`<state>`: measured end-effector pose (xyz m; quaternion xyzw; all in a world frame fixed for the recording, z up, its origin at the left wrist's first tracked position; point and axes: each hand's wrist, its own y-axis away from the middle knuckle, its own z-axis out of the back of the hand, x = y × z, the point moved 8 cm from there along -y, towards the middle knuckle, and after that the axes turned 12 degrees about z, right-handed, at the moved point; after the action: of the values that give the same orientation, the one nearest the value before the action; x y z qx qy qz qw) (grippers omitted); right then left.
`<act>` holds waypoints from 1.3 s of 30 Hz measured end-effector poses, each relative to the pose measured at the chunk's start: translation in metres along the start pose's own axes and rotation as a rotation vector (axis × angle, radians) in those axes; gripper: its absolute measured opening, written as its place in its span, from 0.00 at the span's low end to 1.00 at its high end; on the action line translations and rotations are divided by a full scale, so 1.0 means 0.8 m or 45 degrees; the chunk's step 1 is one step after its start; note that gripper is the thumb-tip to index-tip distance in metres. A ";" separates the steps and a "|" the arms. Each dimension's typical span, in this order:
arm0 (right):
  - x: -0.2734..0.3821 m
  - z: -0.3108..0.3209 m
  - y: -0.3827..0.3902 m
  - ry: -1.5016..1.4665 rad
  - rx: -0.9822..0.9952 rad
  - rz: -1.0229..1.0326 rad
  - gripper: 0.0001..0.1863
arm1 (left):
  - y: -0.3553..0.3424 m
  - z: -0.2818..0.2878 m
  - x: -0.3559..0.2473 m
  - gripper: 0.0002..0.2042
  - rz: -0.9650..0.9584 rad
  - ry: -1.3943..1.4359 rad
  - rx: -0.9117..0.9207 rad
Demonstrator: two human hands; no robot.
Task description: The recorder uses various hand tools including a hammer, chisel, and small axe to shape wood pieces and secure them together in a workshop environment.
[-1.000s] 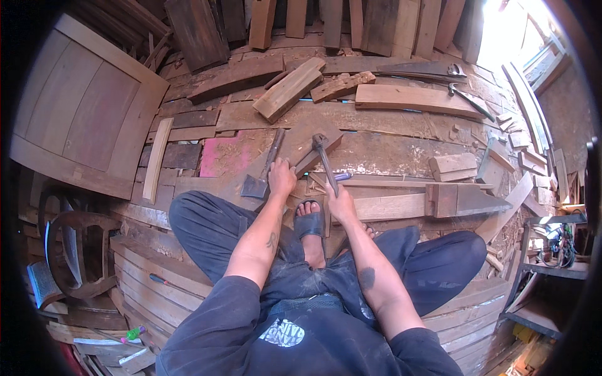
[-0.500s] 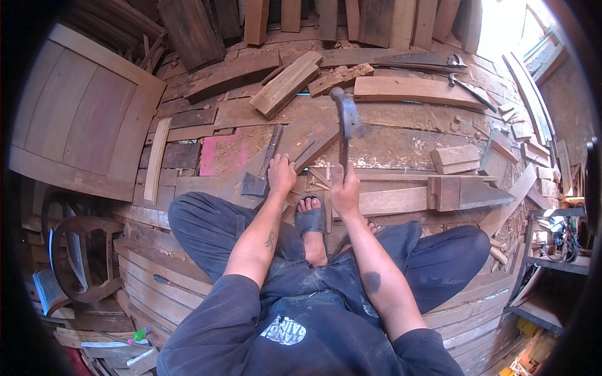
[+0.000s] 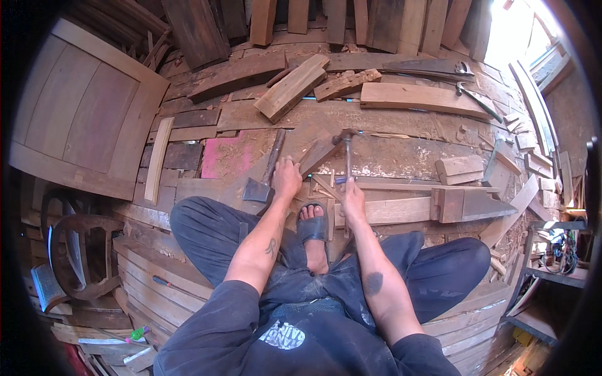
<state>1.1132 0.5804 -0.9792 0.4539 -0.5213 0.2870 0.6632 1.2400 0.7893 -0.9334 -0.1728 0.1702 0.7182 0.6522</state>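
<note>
A hammer [image 3: 348, 156] is in my right hand [image 3: 353, 203], its shaft upright in the picture and its head low at the edge of a slanting wooden board [image 3: 311, 130]. Whether the head touches the wood I cannot tell. A small blue-purple piece [image 3: 341, 180] shows beside my right fingers. My left hand [image 3: 287, 180] is closed at the board's near end, its fingertips partly hidden. Just left of it lies a dark-handled tool with a broad, axe-like blade [image 3: 256, 190]. My sandalled foot [image 3: 311, 225] is between the two hands.
A panelled wooden door [image 3: 75, 113] leans at the left. Beyond the board lie timber blocks [image 3: 291, 88], a handsaw [image 3: 429, 67] and a second hammer [image 3: 478, 100]. Offcuts [image 3: 459, 169] and a thick beam [image 3: 473, 205] are on the right. Shavings cover a pink patch [image 3: 222, 153].
My right hand has lowered the hammer, and its head has come down from above the board to the board's edge. My left hand stays at the board's near end.
</note>
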 end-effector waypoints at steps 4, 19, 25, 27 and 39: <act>-0.001 0.019 -0.005 -0.135 -0.086 -0.167 0.23 | -0.059 0.017 -0.018 0.09 0.041 0.368 -0.040; -0.010 0.068 -0.039 0.578 -0.217 -0.161 0.27 | -0.408 0.020 -0.113 0.16 -0.218 0.012 -0.496; -0.026 0.068 -0.047 0.664 -0.143 -0.298 0.25 | -0.493 -0.047 -0.084 0.22 -0.054 -0.345 -0.069; -0.026 0.070 -0.048 0.670 -0.160 -0.301 0.25 | -0.505 -0.057 -0.076 0.23 -0.054 -0.375 -0.029; -0.025 0.072 -0.050 0.617 -0.121 -0.413 0.23 | -0.529 -0.079 -0.077 0.19 -0.156 -0.524 0.129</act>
<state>1.1163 0.5133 -1.0078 0.4178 -0.2812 0.2525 0.8262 1.6687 0.7445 -0.9683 0.0003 0.0584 0.6878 0.7235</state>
